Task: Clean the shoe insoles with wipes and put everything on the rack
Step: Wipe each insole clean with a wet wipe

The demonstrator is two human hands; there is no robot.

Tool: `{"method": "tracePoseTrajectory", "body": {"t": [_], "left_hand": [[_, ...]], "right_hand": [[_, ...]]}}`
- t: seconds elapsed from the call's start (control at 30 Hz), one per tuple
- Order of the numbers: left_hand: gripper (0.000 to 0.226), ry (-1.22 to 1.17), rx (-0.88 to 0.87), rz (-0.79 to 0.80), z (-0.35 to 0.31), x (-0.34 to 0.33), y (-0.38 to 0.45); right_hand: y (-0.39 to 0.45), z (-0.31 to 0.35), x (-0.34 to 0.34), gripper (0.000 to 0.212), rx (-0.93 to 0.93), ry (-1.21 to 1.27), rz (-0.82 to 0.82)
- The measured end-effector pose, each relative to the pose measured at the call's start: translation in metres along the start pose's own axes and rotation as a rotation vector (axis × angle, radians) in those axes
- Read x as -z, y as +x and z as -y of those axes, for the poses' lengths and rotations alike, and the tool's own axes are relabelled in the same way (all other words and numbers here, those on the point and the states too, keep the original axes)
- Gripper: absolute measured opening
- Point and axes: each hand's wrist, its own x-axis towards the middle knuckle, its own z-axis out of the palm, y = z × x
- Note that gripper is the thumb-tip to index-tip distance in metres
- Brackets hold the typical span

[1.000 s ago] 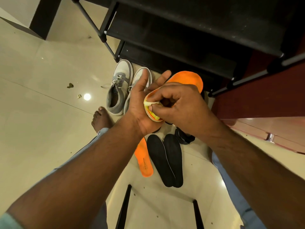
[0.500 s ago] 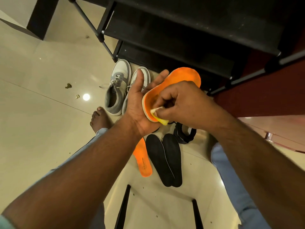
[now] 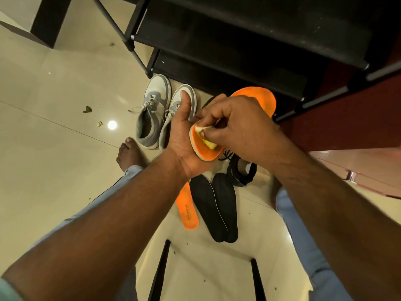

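We see the black rack [image 3: 238,51] along the far edge of the floor [image 3: 54,170], with 2 grey shoes [image 3: 152,118] just before its lowest shelf. Nearer us lie 2 black insoles [image 3: 213,206] side by side and 1 orange insole [image 3: 187,211] on the floor. Our left hand [image 3: 181,135] cradles the other orange insole [image 3: 256,98] from beneath, fingers and thumb wrapped about its heel; its long axis runs from our palm up toward the rack, toe end farthest. We judge it light, soft and bendy, best supported along its underside. Our right hand [image 3: 236,127] pinches a yellow wipe [image 3: 206,142] against the heel.
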Motion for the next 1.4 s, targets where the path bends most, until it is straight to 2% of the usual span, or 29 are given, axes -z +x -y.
{"method": "tracePoseTrajectory", "body": {"t": [0.07, 0.1, 0.23, 0.3, 0.4, 0.43, 0.57, 0.63, 0.73, 0.77, 0.87, 0.9, 1.07, 1.2, 1.23, 1.37, 1.4], "left_hand": [[0.082, -0.008, -0.002, 0.004, -0.001, 0.002, 0.000], [0.080, -0.008, -0.007, -0.002, -0.001, 0.003, 0.000], [0.088, 0.016, 0.002, -0.028, 0.003, 0.001, 0.001], [0.087, 0.016, 0.005, -0.029, 0.003, 0.000, 0.001], [0.078, 0.016, -0.012, -0.023, 0.001, 0.002, 0.000], [0.074, 0.017, -0.023, -0.026, 0.000, 0.002, 0.001], [0.080, 0.021, -0.026, -0.057, 0.002, 0.000, 0.000], [0.081, 0.022, -0.029, -0.061, 0.002, 0.000, 0.000], [0.074, 0.048, -0.046, -0.060, 0.000, 0.002, 0.001], [0.072, 0.049, -0.055, -0.063, 0.000, 0.002, 0.000], [0.071, 0.043, -0.034, -0.052, 0.005, -0.001, -0.001], [0.072, 0.046, -0.025, -0.053, 0.006, -0.001, -0.001], [0.067, 0.070, -0.037, -0.108, 0.002, 0.001, 0.000], [0.060, 0.068, -0.036, -0.122, 0.006, -0.001, 0.000], [0.061, 0.077, -0.029, -0.124, 0.007, -0.002, 0.000], [0.053, 0.105, -0.032, -0.147, 0.003, -0.002, -0.002], [0.048, 0.113, -0.036, -0.147, 0.002, -0.002, -0.002]], "right_hand": [[0.000, -0.002, 0.009, 0.004, -0.029, -0.097, 0.217], [-0.001, -0.003, 0.011, 0.003, -0.041, -0.104, 0.248], [-0.002, 0.002, -0.001, 0.007, -0.040, -0.010, -0.036], [-0.001, 0.003, 0.000, 0.007, -0.035, -0.076, 0.005], [-0.001, 0.000, 0.012, 0.002, -0.051, -0.217, 0.231], [-0.001, 0.000, 0.012, 0.001, -0.063, -0.210, 0.225], [0.000, 0.003, 0.001, 0.008, -0.045, -0.145, -0.064], [0.000, 0.002, 0.001, 0.008, -0.030, -0.219, -0.001], [0.001, -0.002, 0.013, 0.006, -0.084, -0.337, 0.226], [0.001, -0.003, 0.013, 0.006, -0.083, -0.327, 0.212], [0.001, 0.000, 0.004, 0.010, -0.016, -0.217, -0.029], [0.002, 0.001, 0.003, 0.011, -0.016, -0.206, -0.050], [0.002, -0.006, 0.016, 0.007, -0.077, -0.358, 0.206], [0.002, -0.002, 0.007, 0.014, -0.040, -0.294, -0.022], [0.002, -0.002, 0.005, 0.016, -0.041, -0.303, -0.031], [0.003, -0.009, 0.016, 0.010, -0.108, -0.424, 0.164], [0.003, -0.012, 0.017, 0.009, -0.112, -0.424, 0.160]]}}
